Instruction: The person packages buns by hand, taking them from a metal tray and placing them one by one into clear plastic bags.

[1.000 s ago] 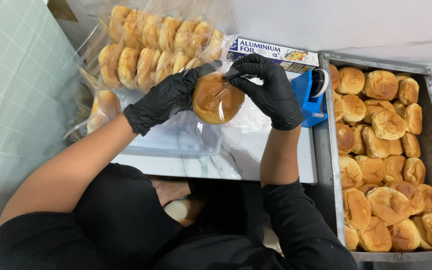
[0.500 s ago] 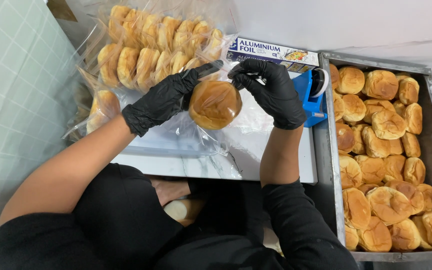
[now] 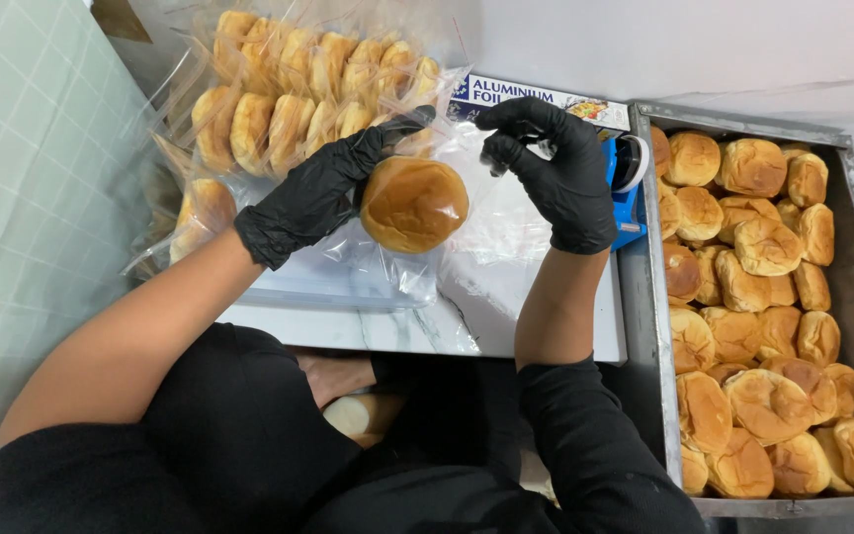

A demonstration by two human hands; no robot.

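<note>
Left hand (image 3: 323,188) is clamping the clear bag (image 3: 467,213), its bun (image 3: 414,204) sitting just beside those fingers. Right hand (image 3: 560,173) is pinching the bag's top, right of the bun.

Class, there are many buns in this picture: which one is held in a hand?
The round brown bun in clear plastic at centre, against the left hand; others lie in the tray or bagged.

White marble-pattern counter (image 3: 546,331). Lying on it: bagged bun stack (image 3: 289,89) at 11 o'clock; foil box (image 3: 536,99) at 12; blue tape dispenser (image 3: 627,183) beside it; clear plastic bags (image 3: 486,247) at centre; metal bun tray (image 3: 644,326) at 3.
</note>
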